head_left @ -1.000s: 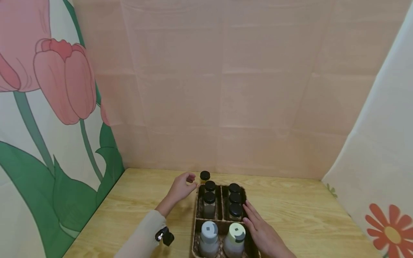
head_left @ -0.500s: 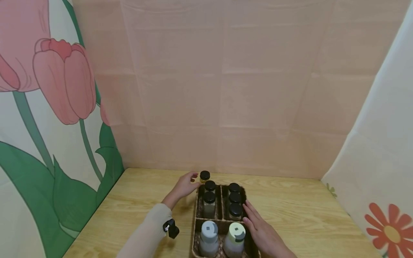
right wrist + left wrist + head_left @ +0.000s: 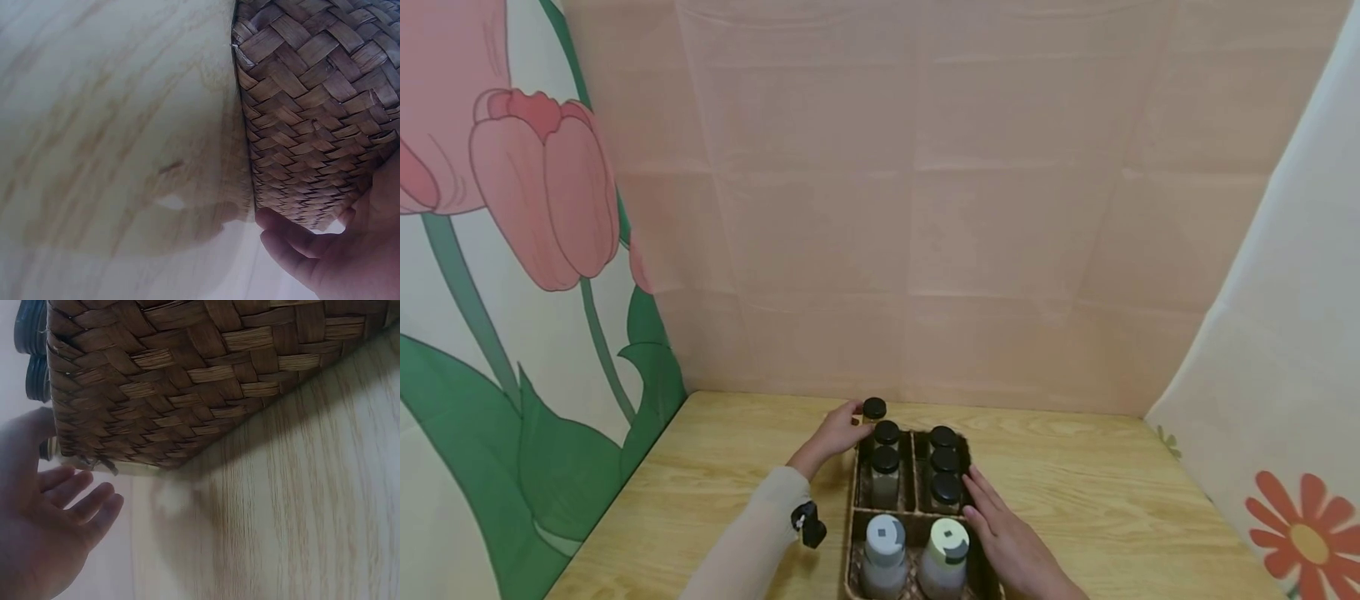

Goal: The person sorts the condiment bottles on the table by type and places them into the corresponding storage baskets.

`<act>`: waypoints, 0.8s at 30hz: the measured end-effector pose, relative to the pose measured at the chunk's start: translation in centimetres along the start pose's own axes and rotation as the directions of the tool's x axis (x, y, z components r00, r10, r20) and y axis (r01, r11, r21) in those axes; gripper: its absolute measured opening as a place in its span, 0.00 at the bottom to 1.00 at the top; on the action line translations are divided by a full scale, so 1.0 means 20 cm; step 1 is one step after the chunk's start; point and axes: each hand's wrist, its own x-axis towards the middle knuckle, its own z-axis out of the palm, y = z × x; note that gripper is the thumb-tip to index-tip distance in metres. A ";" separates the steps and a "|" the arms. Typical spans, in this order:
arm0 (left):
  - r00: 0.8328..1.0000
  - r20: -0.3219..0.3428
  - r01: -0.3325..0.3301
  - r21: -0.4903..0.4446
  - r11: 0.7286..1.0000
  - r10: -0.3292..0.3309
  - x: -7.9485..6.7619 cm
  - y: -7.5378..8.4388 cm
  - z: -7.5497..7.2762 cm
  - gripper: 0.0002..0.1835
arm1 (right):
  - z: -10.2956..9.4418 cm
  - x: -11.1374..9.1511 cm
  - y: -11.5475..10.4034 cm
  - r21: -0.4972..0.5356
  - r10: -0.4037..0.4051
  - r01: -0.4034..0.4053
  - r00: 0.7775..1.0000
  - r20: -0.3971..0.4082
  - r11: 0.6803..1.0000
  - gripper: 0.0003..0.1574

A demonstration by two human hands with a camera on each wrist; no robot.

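Note:
A brown woven basket (image 3: 852,533) with three compartments stands on the table. Behind its far left corner is a small black-lidded jar (image 3: 874,408). My left hand (image 3: 831,433) reaches around that jar, thumb on the near side and loosely bent fingers at its left. In the left wrist view, the jar's lid (image 3: 45,450) shows between thumb and fingers, mostly hidden by the basket's woven wall (image 3: 187,375). My right hand (image 3: 1011,537) rests with extended fingers along the basket's right side; the right wrist view has its fingertips (image 3: 269,219) at the lower wall.
Two black-lidded jars (image 3: 885,467) stand in the basket's back left compartment and three more jars (image 3: 945,489) in the back right. The front compartment holds a white-capped bottle (image 3: 885,546) and a yellow-green-capped bottle (image 3: 947,550). Fabric backdrops (image 3: 910,208) border the wooden table (image 3: 1075,467).
My left hand has moved right and slightly forward, from beside the basket's far left corner up to the jar behind it. The right hand has stayed against the basket's side.

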 end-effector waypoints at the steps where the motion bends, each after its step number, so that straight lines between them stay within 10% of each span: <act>1: 1.000 0.002 0.003 -0.002 1.000 -0.003 0.00 0.00 0.00 0.25 | 0.00 0.00 0.00 0.000 0.004 -0.004 1.000 0.002 1.000 0.40; 24: 0.995 0.028 0.096 -0.112 0.989 -0.093 0.05 -0.02 0.04 0.31 | 0.00 0.00 0.00 0.003 0.000 0.000 1.000 -0.001 1.000 0.38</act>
